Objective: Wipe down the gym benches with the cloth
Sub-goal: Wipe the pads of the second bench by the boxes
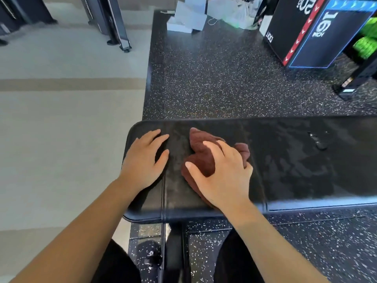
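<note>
Two hands are resting on the black padded tabletop (285,160) of a gym bench. The left hand (142,160) is lying flat near the tabletop's left end, its fingers (157,137) stretching out straight and holding nothing. The right hand (222,176) is sitting just to the right of it, its fingers curling over a bunched cloth (201,158) and gripping it against the padding, with the thumb reaching along the cloth's left side.

The cloth is showing a dark reddish brown. It looks thick and towel-like and is crumpled into a lump rather than folded. One corner is poking toward the tabletop's far edge and a fold is peeking out past the knuckles. To the right of the cloth the padding is glistening with wet streaks, and a few drops (320,141) are sitting nearer the right end.

Beyond the tabletop's far edge a speckled black floor mat (224,78) is spreading out. At its far end several white bags (189,17) are standing; what they are holding cannot be made out. Beyond the tabletop's right half, a black box (306,31) with red and blue edges and printed numbers is standing on the mat.
</note>
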